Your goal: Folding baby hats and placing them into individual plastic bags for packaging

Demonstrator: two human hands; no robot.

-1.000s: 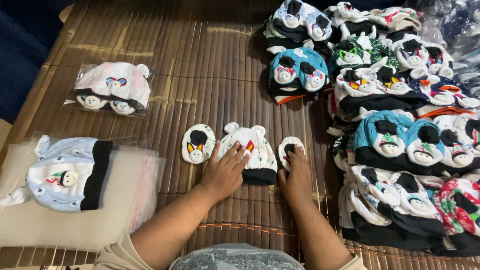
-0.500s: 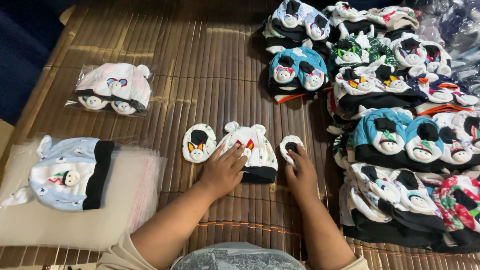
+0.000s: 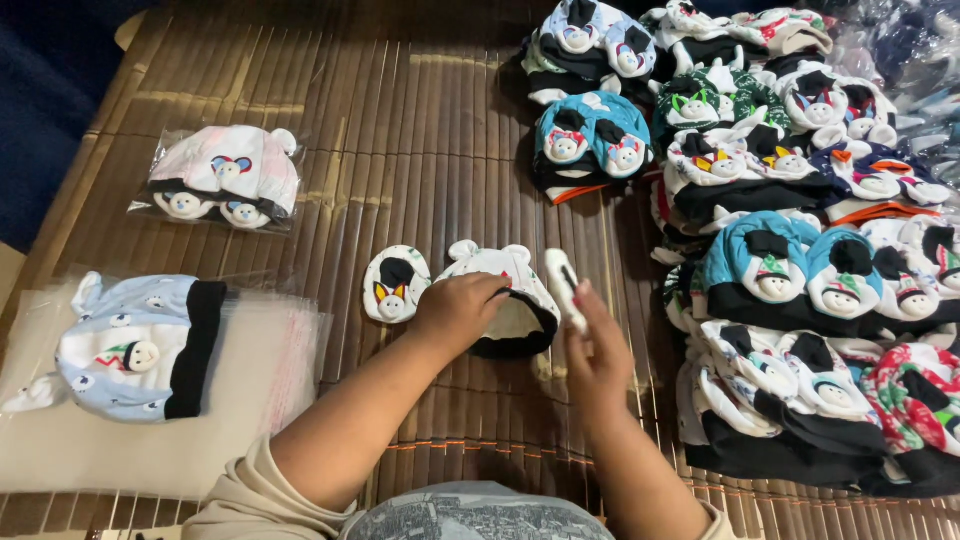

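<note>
Bamboo mat surface (image 3: 400,120): left hand (image 3: 458,312) pinches cap (image 3: 505,300) cuff open; right hand (image 3: 592,350) grips mitten (image 3: 563,288). Risk: cuff slips shut w/ one-hand hold, mitten misses opening.

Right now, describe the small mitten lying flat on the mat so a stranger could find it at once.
Start at the brown slatted mat. Near its middle lies a white baby cap, opened by the left hand. The white mitten lies flat beside it, alone and unbagged, with a black patch and orange marks.
</note>
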